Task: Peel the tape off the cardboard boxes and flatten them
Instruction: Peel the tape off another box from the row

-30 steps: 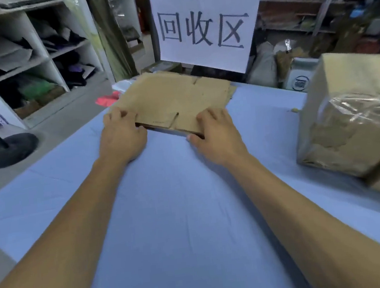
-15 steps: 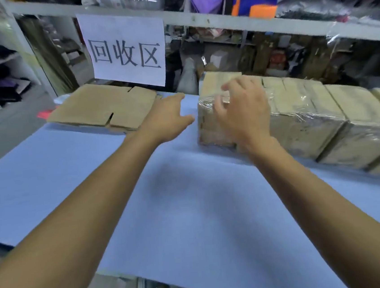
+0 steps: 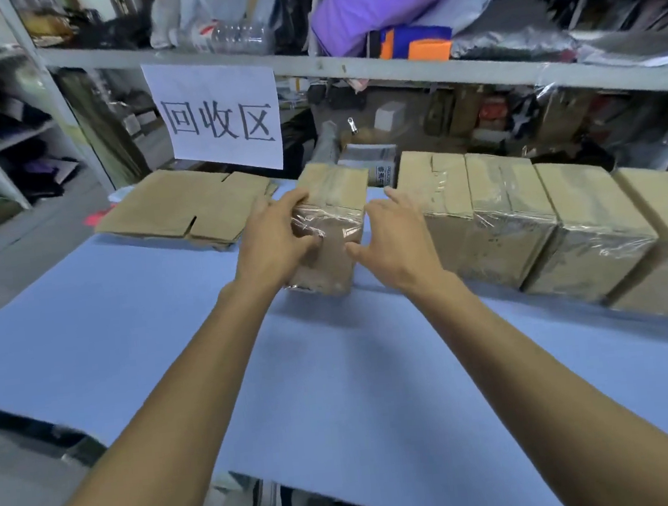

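A small cardboard box [image 3: 334, 197] wrapped in clear tape stands on the blue table [image 3: 338, 384], pulled a little apart from a row of taped boxes [image 3: 593, 221] to its right. My left hand [image 3: 277, 240] grips the box's left side, fingers curled over its top edge and thumb on the front face. My right hand [image 3: 397, 240] lies with straight fingers against the box's right side, in the gap beside the row. A stack of flattened cardboard [image 3: 179, 211] lies at the table's far left.
A white paper sign [image 3: 223, 116] hangs from the shelf rail behind the table. Cluttered shelves [image 3: 423, 16] fill the background. The near table edge runs across the bottom, with floor and a dark object [image 3: 34, 432] at lower left.
My view and both hands swung right, away from the flattened cardboard. Both hands reached the end box of the row; the left hand now grips it and it stands apart from the row.
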Demonstrator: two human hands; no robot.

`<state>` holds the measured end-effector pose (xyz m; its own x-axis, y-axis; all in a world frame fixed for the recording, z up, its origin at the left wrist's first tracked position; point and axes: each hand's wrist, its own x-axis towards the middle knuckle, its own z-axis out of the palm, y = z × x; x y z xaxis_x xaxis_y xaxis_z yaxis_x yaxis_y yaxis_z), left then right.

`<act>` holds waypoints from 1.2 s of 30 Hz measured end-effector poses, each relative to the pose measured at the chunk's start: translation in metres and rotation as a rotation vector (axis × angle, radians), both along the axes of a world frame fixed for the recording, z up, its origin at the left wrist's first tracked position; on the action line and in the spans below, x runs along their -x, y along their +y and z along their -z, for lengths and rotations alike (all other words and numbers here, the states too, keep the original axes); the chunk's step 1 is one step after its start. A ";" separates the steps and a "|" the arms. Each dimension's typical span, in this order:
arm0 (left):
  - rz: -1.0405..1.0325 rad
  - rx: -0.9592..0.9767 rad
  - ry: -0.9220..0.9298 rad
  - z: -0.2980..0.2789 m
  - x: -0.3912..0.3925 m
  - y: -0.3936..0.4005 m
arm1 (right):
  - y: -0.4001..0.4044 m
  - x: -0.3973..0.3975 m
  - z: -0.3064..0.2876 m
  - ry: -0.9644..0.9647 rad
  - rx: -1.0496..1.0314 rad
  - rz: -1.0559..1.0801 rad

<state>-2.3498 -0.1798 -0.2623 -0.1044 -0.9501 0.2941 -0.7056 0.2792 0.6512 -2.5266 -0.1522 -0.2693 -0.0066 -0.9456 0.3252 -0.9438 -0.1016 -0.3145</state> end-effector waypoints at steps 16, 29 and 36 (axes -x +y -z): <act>0.076 0.181 0.308 0.047 0.007 0.231 | 0.231 0.003 0.043 -0.464 0.495 -0.098; 0.010 0.287 -0.006 0.035 0.019 0.252 | 0.247 0.042 0.035 -0.031 0.564 -0.270; 0.110 0.400 -0.334 0.023 0.026 0.255 | 0.258 0.032 0.042 -0.473 0.319 -0.198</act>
<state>-2.3753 0.0757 -0.2851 -0.3473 -0.7486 0.5647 -0.8089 0.5438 0.2234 -2.5586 0.1057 -0.3110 -0.0538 -0.7999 0.5978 -0.6624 -0.4194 -0.6208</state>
